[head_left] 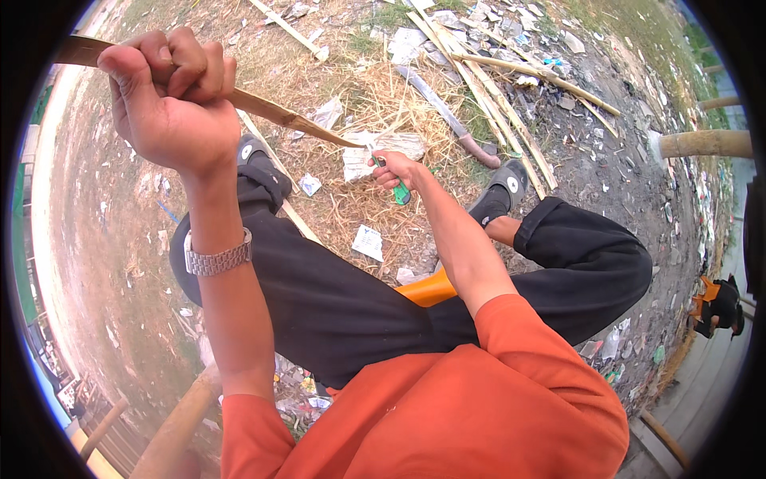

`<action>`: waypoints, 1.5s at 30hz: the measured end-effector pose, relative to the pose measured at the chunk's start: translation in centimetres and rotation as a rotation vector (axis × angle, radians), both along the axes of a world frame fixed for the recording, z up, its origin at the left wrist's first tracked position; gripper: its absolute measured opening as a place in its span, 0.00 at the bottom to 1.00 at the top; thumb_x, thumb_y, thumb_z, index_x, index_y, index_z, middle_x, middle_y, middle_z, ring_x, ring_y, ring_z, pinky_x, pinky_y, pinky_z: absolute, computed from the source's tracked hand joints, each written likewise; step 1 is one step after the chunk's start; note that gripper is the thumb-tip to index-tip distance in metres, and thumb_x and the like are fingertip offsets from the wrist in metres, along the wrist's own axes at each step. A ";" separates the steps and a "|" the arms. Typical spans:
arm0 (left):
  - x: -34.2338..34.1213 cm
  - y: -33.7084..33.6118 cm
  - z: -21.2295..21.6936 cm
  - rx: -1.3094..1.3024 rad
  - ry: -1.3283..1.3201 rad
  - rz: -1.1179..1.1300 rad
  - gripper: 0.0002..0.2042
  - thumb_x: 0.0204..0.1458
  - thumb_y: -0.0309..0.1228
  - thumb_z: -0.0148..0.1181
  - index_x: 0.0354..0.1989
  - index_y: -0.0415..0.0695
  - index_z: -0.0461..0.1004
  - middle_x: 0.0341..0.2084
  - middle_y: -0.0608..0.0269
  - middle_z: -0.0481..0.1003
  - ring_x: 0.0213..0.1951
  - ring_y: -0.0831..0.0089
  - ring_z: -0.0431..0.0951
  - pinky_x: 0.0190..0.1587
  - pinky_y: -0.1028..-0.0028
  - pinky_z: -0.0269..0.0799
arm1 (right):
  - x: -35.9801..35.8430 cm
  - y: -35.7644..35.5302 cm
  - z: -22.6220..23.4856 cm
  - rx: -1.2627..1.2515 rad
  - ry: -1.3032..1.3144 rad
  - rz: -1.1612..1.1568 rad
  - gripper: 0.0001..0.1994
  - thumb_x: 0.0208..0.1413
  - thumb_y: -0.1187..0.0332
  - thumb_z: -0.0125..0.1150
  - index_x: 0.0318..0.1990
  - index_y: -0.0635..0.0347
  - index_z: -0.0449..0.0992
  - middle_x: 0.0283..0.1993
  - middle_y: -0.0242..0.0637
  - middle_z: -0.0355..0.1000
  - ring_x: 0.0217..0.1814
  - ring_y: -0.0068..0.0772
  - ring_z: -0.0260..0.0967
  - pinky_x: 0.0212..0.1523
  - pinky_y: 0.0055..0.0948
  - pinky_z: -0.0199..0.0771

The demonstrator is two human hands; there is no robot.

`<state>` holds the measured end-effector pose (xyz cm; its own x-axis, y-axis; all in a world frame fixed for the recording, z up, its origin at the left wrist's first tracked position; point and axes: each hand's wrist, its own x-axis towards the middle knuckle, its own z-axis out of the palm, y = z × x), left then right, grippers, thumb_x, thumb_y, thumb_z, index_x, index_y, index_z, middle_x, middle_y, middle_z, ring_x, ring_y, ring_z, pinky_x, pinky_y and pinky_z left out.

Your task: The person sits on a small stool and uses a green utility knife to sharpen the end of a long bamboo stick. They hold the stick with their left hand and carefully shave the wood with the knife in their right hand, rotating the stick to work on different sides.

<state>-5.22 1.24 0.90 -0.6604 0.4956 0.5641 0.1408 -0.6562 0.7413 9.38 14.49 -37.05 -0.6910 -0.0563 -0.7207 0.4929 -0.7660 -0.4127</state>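
My left hand [171,100] is raised at the upper left, its fingers wrapped round a long flat bamboo strip [279,113]. The strip slants down from there toward the middle of the view. At its lower end my right hand [394,170] is closed on a green-handled knife [401,193]. The knife's blade is small and mostly hidden near the strip's tip. Below that tip, a pale crumpled sheet [399,148] lies on straw-like shavings between my feet.
A long blade with a brown handle [437,104] lies just beyond my right foot. Several bamboo strips [499,112] are strewn at the upper right, among scraps. Under me is an orange seat [428,289]. Bamboo posts [706,144] and another person [718,307] are at the far right.
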 end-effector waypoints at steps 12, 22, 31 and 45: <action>0.4 0.3 -0.4 0.013 -0.001 -0.064 0.22 0.60 0.53 0.41 0.25 0.46 0.60 0.13 0.72 0.48 0.14 0.82 0.42 0.17 0.77 0.37 | -1.2 -5.9 7.2 1.486 -0.216 0.283 0.12 0.62 0.63 0.38 0.42 0.64 0.62 0.31 0.61 0.72 0.39 0.62 0.71 0.41 0.54 0.69; 1.0 0.3 -0.3 -0.007 -0.007 -0.159 0.22 0.60 0.54 0.39 0.25 0.48 0.59 0.13 0.73 0.47 0.14 0.82 0.41 0.17 0.77 0.37 | -4.3 -3.2 3.7 1.579 -0.338 0.474 0.09 0.59 0.68 0.41 0.40 0.63 0.65 0.37 0.53 0.75 0.41 0.53 0.75 0.40 0.42 0.76; 0.0 -0.2 0.0 0.039 0.005 0.043 0.22 0.61 0.52 0.40 0.24 0.48 0.57 0.11 0.73 0.47 0.13 0.83 0.41 0.15 0.78 0.36 | 3.3 -0.5 3.2 0.149 -0.103 -0.235 0.13 0.63 0.57 0.38 0.34 0.56 0.62 0.15 0.23 0.50 0.11 0.16 0.42 0.10 0.21 0.43; 3.6 1.3 0.7 0.057 0.017 0.352 0.21 0.61 0.50 0.43 0.22 0.49 0.55 0.12 0.74 0.49 0.12 0.85 0.44 0.14 0.81 0.39 | -0.6 -12.8 26.2 1.430 0.131 -0.253 0.11 0.62 0.66 0.43 0.38 0.67 0.60 0.20 0.59 0.67 0.25 0.63 0.68 0.28 0.54 0.66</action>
<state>-1.63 2.51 1.56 -0.7752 0.2071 0.5968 0.3776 -0.6056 0.7005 8.82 1.69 -10.82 -0.6370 0.7708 0.0118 0.3099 0.2701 -0.9116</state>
